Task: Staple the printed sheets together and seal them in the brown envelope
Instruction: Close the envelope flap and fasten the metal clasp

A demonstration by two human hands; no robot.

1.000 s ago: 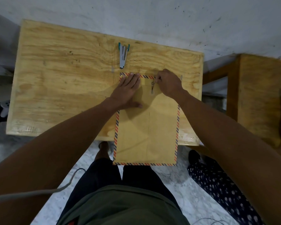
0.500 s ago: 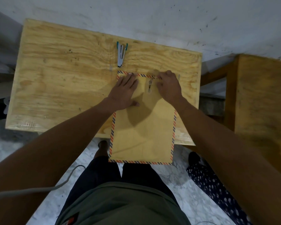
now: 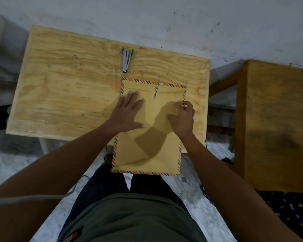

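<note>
Head view looks down on the brown envelope, flap closed with its string clasp near the far edge; its near end overhangs the wooden table above the person's lap. Left hand lies flat, fingers spread, on the envelope's left side. Right hand pinches the striped right edge. Stapler sits just beyond the far edge, with bare tabletop to the left

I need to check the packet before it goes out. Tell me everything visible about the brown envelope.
The brown envelope is kraft-looking paper with a red-and-blue striped border. It lies flat, flap end away, its near end overhanging the wooden table. A string clasp joins flap and body. The left hand presses on it; the right hand pinches its right edge.
</note>
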